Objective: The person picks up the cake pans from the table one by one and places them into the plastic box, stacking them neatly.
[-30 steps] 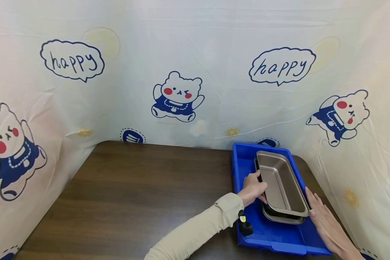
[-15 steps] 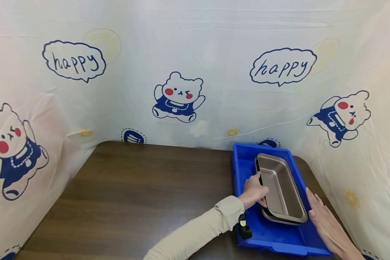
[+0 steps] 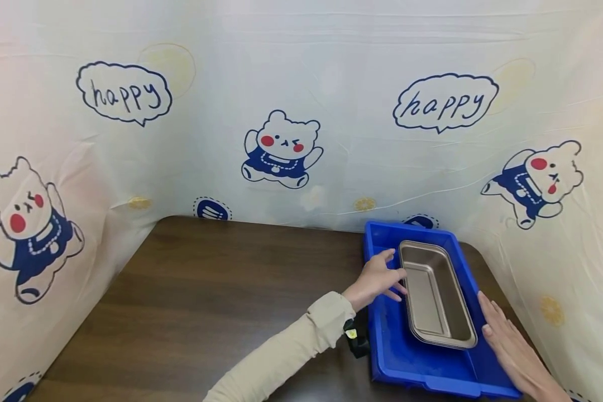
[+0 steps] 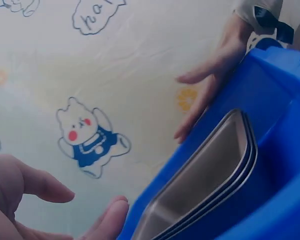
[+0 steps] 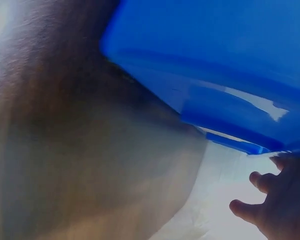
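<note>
In the head view a metal loaf pan (image 3: 429, 298) lies inside a blue plastic bin (image 3: 432, 368), near its right wall. The left wrist view shows rims doubled closely, one pan nested in another (image 4: 253, 150). My left hand (image 3: 377, 279) is over the bin's left side, fingers spread and holding nothing, fingertips right at the pan's left rim. My right hand (image 3: 512, 340) lies with straight fingers along the outside of the bin's right wall. That hand (image 5: 285, 200) shows beside the blue bin wall (image 5: 220, 35) in the right wrist view.
The bin stands at the right end of a dark wooden table (image 3: 231, 279). A pale printed cloth (image 3: 331, 84) hangs close behind the table and along both sides. A black camera (image 3: 358, 341) is strapped at the left wrist.
The upper pan has come down and settled into the lower one. My left hand has let go of its rim and drawn back left with fingers spread. My right hand stays by the bin wall.
</note>
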